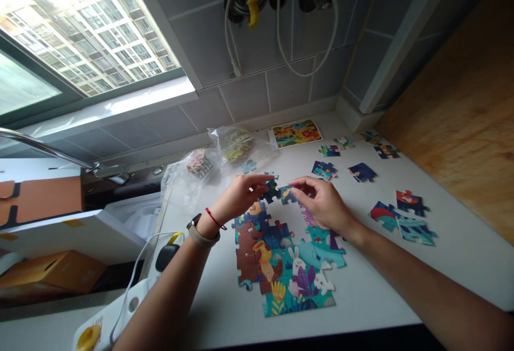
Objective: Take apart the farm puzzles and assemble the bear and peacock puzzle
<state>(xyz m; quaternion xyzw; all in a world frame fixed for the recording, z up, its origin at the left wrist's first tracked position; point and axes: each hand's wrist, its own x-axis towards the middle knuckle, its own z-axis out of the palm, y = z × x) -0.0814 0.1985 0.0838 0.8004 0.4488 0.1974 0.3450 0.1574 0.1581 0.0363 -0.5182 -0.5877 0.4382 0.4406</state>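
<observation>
A partly joined jigsaw puzzle (297, 265) with a bear and white rabbits lies on the white counter (377, 297). At its upper edge, my left hand (249, 193) has its fingers closed on a dark blue puzzle piece (271, 193). My right hand (321, 198) pinches a blue and orange puzzle piece (286, 195) just to the right of that one. The two pieces are close together; whether they interlock is hard to tell. A gap in the puzzle shows below them.
Loose pieces (413, 203) are scattered to the right. A picture card (297, 133) lies at the back by the wall. Plastic bags (236, 145) of pieces sit back left. A power strip (120, 308) with a cable is at the lower left.
</observation>
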